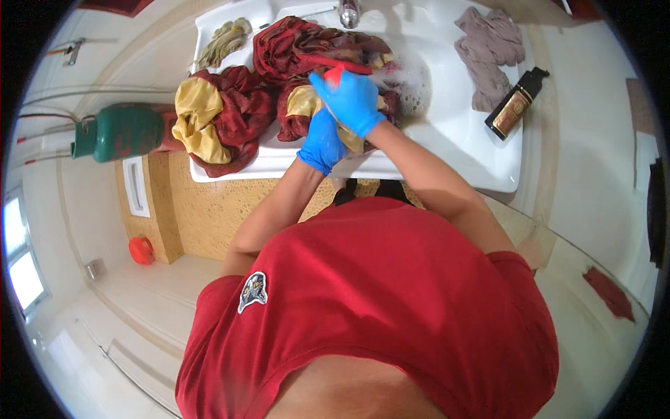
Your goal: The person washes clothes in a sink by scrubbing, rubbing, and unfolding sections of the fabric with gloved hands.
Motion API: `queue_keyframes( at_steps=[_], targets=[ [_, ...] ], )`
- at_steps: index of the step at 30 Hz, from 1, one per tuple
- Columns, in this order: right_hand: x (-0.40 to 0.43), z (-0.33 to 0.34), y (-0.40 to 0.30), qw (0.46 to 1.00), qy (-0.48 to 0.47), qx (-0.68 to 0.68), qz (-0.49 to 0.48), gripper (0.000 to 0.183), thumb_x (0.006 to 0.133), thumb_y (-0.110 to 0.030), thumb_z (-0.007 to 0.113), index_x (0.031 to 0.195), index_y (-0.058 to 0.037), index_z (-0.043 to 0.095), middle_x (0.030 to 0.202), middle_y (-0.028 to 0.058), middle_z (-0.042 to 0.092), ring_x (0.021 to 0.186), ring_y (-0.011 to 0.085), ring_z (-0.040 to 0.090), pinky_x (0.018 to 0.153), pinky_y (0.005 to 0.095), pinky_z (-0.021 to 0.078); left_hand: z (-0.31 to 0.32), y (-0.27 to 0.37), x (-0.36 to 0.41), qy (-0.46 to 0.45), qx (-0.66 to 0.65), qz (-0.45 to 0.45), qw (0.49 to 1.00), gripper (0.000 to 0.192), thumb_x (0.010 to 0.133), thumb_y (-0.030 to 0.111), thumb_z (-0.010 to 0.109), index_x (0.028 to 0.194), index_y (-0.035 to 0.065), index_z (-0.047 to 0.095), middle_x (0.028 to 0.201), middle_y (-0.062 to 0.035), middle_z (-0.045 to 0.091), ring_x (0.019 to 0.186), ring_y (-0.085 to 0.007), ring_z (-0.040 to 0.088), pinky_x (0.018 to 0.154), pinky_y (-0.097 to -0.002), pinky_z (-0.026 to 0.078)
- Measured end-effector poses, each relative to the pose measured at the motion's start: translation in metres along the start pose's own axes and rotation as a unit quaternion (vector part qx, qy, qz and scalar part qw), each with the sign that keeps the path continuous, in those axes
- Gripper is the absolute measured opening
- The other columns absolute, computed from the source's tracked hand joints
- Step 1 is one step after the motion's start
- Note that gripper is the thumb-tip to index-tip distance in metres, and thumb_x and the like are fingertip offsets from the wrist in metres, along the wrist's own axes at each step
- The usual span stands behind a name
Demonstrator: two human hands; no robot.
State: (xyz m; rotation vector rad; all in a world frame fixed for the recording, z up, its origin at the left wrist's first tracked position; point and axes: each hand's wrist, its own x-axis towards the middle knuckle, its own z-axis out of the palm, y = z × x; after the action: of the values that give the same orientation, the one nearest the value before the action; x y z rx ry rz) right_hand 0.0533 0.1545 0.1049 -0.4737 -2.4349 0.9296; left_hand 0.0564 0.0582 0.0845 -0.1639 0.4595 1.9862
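Both my hands wear blue gloves over a white sink point(445, 149). My right hand point(356, 102) is closed around a small red object point(333, 76), mostly covered by the fingers; it may be a brush. Just below it, my left hand point(323, 141) grips a wet dark red cloth with gold parts point(303, 102); its fingertips are hidden. Behind the hands lies a bunched dark red cloth point(309, 50), soaked and partly foamy. To the left, a dark red cloth point(241, 110) with a shiny gold section point(199, 112) hangs over the sink's front edge.
Suds point(413, 86) gather right of the hands, below a metal faucet point(349, 13). A mauve cloth point(489, 55) and a black pump bottle point(517, 103) rest at the right rim. A greenish crumpled cloth point(226, 42) lies back left, and a green gas cylinder point(128, 132) stands beyond.
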Motion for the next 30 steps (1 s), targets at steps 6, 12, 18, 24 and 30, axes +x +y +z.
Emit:
queue_keyframes(
  at_steps=[6,12,18,24,30],
  targets=[
    [-0.058,0.026,-0.042,0.994,-0.007,0.074,-0.079,0.049,0.068,-0.055,0.061,0.056,-0.0070,0.060,0.055,0.0187,0.056,0.054,0.0361,0.057,0.057,0.0449,0.0476,-0.091,0.000,0.034,-0.383,-0.051,0.112,0.915,0.031,0.090,0.032,0.040,0.107,0.0089,0.052,0.103,-0.0094,0.057,0.092,-0.0230,0.056,0.084,-0.0392,0.044],
    [0.002,0.011,0.003,0.993,-0.049,0.059,0.085,0.047,0.079,-0.048,0.052,0.059,-0.0070,0.060,0.057,0.0174,0.057,0.052,0.0364,0.057,0.050,0.0444,0.0467,-0.004,-0.004,-0.003,0.164,0.060,-0.010,0.985,0.028,0.090,0.030,0.040,0.104,0.0098,0.052,0.104,-0.0093,0.057,0.092,-0.0238,0.056,0.081,-0.0417,0.046],
    [-0.056,0.008,-0.054,0.991,-0.025,0.080,-0.104,0.049,0.074,-0.051,0.058,0.054,-0.0059,0.058,0.052,0.0176,0.055,0.051,0.0355,0.056,0.054,0.0451,0.0463,-0.027,-0.007,-0.008,0.118,0.075,0.037,0.990,0.034,0.090,0.035,0.039,0.112,0.0109,0.050,0.110,-0.0084,0.056,0.099,-0.0249,0.055,0.086,-0.0435,0.044],
    [0.000,0.015,0.007,0.997,0.003,0.078,0.002,0.048,0.078,-0.048,0.056,0.052,-0.0075,0.057,0.050,0.0172,0.054,0.047,0.0348,0.055,0.046,0.0432,0.0444,-0.004,-0.006,-0.009,0.169,0.088,0.025,0.981,0.037,0.092,0.035,0.036,0.117,0.0104,0.047,0.116,-0.0090,0.052,0.105,-0.0266,0.052,0.093,-0.0435,0.041],
    [-0.063,0.020,-0.043,0.981,0.012,0.139,-0.137,0.044,0.074,-0.047,0.060,0.053,-0.0088,0.058,0.051,0.0162,0.053,0.047,0.0339,0.053,0.049,0.0438,0.0431,-0.068,0.008,0.004,-0.246,-0.029,0.085,0.965,0.046,0.088,0.045,0.039,0.111,0.0058,0.047,0.103,-0.0068,0.052,0.096,-0.0191,0.050,0.090,-0.0354,0.039]
  ],
)
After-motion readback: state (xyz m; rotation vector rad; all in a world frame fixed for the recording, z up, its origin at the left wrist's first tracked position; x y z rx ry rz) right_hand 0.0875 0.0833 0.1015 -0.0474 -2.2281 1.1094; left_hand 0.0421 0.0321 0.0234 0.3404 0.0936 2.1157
